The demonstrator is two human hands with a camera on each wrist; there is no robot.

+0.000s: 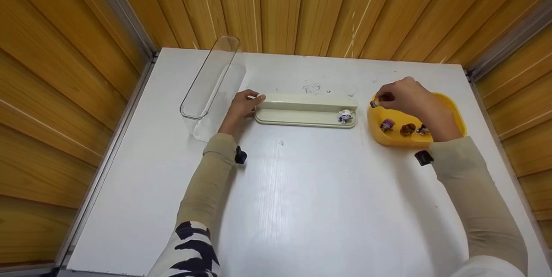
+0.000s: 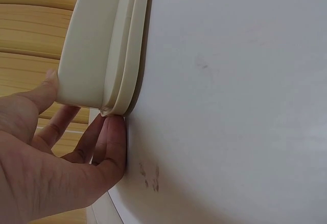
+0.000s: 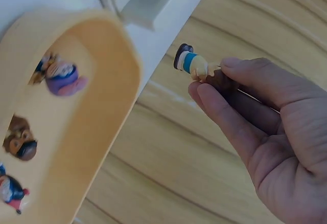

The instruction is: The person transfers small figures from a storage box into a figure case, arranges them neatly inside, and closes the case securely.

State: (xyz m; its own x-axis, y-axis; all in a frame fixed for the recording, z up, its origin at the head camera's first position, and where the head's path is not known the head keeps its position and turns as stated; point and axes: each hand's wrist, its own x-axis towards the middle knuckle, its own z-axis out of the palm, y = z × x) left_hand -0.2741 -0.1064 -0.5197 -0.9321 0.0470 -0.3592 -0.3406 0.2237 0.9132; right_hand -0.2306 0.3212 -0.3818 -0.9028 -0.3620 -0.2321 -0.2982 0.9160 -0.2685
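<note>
My right hand (image 1: 403, 96) pinches a small toy figure (image 3: 196, 64) between thumb and fingers, above the left rim of a yellow bin (image 1: 379, 136). The figure has dark shoes and a blue band; its upper part is hidden by the fingers. Inside the bin lie several figures, among them a purple-topped one (image 3: 64, 78) and a brown one (image 3: 21, 139). At the middle of the table, my left hand (image 1: 243, 106) grips the left end of a long cream stepped base (image 1: 297, 118), thumb against its raised back part. One white-and-purple figure (image 1: 345, 116) stands at the base's right end.
A long clear plastic cover (image 1: 207, 83) stands at the left on the white table (image 1: 302, 208), close to my left hand. Wood-patterned panels (image 1: 280, 9) rise behind the table and along both sides.
</note>
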